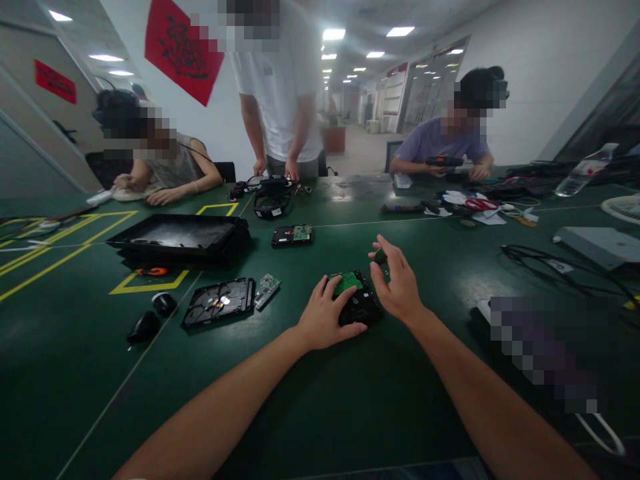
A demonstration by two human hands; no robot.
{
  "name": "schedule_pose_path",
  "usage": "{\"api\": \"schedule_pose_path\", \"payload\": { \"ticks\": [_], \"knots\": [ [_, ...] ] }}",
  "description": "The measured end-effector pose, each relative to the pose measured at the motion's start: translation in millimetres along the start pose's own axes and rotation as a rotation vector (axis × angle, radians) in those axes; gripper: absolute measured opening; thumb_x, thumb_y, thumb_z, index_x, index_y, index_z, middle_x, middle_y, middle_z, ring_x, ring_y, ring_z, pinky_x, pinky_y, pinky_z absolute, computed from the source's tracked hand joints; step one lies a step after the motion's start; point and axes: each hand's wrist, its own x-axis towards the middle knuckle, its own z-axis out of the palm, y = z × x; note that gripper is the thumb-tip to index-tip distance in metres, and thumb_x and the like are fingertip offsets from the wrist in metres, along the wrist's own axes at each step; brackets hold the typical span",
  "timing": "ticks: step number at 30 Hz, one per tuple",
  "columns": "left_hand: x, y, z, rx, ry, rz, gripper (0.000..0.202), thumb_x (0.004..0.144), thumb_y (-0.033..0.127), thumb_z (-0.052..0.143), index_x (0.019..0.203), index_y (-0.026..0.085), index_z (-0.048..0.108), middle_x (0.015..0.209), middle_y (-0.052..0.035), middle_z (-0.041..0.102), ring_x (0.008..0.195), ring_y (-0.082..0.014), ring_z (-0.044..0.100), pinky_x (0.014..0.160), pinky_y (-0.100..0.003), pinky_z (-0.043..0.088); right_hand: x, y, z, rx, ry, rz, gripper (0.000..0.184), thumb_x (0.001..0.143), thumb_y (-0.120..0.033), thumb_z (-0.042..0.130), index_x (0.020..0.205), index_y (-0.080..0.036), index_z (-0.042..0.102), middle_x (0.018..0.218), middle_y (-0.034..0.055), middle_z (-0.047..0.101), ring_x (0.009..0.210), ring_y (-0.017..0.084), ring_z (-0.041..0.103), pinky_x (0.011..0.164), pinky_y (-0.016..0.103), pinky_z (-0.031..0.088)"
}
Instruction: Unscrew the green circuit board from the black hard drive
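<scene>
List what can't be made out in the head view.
Head view, black drive: partly covered by the left hand.
Head view, dark item at the right hand: fingers cover part; too small to identify.
Head view, loose circuit board: markings too small.
Head view, long item at right: pixelation hides its surface.
Head view, white round grille: cut off by right edge.

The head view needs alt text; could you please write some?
The person's left hand rests on a hard drive on a table, the right hand raised beside it. Two more hard drives and a circuit board lie nearby, with three people opposite.
</scene>
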Motion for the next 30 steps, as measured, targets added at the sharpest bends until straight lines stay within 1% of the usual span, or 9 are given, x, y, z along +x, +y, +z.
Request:
{"api": "schedule_pose_path", "payload": {
  "ticks": [2,3,7,9,14,16,21,27,30],
  "knots": [
    [0.0,0.1,-0.5,0.003,-0.001,0.002,0.096,0.079,0.084,0.062,0.156,0.03,0.043,0.168,-0.0124,0.026,0.157,-0.0477,0.018,0.125,-0.068,0.024,-1.1,0.7,1.6,0.04,-0.027,0.012,0.058,0.105,-0.026,0.046,0.16,-0.031,0.029,0.142,0.0116,0.058,0.112,0.024,0.069,0.107,0.051,0.053],
    [0.0,0.2,-0.7,0.004,-0.002,0.004,0.096,0.079,0.084,0.062,0.156,0.03,0.043,0.168,-0.0123,0.026,0.157,-0.0475,0.018,0.125,-0.068,0.024,-2.0,1.7,2.7,0.046,-0.021,0.023,0.058,0.105,-0.027,0.047,0.16,-0.031,0.029,0.143,0.0116,0.058,0.111,0.024,0.069,0.106,0.051,0.054],
    [0.1,0.9,-1.5,0.001,-0.006,0.0,0.095,0.079,0.084,0.063,0.156,0.03,0.044,0.169,-0.0122,0.026,0.156,-0.0477,0.018,0.125,-0.068,0.024,-4.8,6.4,5.7,-0.005,0.068,0.056,0.055,0.1,-0.034,0.061,0.151,-0.031,0.043,0.133,0.011,0.065,0.11,0.028,0.07,0.093,0.05,0.061],
    [0.3,1.4,-1.9,-0.001,-0.007,0.0,0.096,0.079,0.084,0.063,0.155,0.03,0.044,0.169,-0.0123,0.026,0.156,-0.0476,0.019,0.124,-0.069,0.024,-4.9,7.4,5.5,-0.033,0.061,0.05,0.053,0.099,-0.035,0.063,0.149,-0.031,0.046,0.131,0.0108,0.066,0.108,0.029,0.07,0.093,0.05,0.061],
    [0.6,2.2,-2.8,0.002,-0.014,-0.004,0.096,0.079,0.084,0.062,0.156,0.03,0.044,0.168,-0.0128,0.027,0.157,-0.0473,0.018,0.125,-0.068,0.025,-4.3,6.7,5.3,-0.001,0.005,0.06,0.054,0.104,-0.027,0.049,0.156,-0.031,0.037,0.142,0.0111,0.06,0.116,0.027,0.067,0.103,0.052,0.056],
    [0.4,2.1,-2.8,0.007,-0.016,-0.007,0.095,0.079,0.084,0.061,0.156,0.03,0.044,0.168,-0.0128,0.027,0.157,-0.0474,0.018,0.125,-0.068,0.025,-4.0,6.3,5.6,0.009,0.023,0.055,0.053,0.103,-0.026,0.051,0.155,-0.031,0.038,0.139,0.0113,0.06,0.115,0.027,0.067,0.1,0.051,0.058],
    [0.0,2.1,-2.7,0.011,-0.018,-0.012,0.096,0.079,0.085,0.061,0.156,0.03,0.044,0.168,-0.0125,0.027,0.156,-0.0474,0.019,0.125,-0.067,0.024,-2.2,4.2,4.3,-0.061,0.082,-0.009,0.05,0.097,-0.03,0.064,0.144,-0.029,0.048,0.124,0.0115,0.061,0.103,0.027,0.066,0.088,0.049,0.06],
    [0.2,2.3,-3.6,0.007,-0.02,-0.016,0.096,0.079,0.084,0.062,0.156,0.031,0.043,0.169,-0.012,0.027,0.157,-0.0474,0.017,0.124,-0.068,0.025,-2.0,2.2,3.2,-0.049,0.094,-0.015,0.047,0.099,-0.028,0.061,0.144,-0.029,0.048,0.122,0.0105,0.059,0.096,0.024,0.064,0.085,0.046,0.06],
    [0.4,1.8,-3.3,0.012,-0.021,0.0,0.096,0.079,0.084,0.062,0.156,0.03,0.043,0.168,-0.0133,0.026,0.157,-0.0468,0.018,0.125,-0.068,0.024,-2.4,2.1,2.7,-0.029,0.106,-0.001,0.047,0.099,-0.03,0.061,0.145,-0.029,0.048,0.124,0.0108,0.059,0.096,0.025,0.064,0.083,0.045,0.06]
  ]
}}
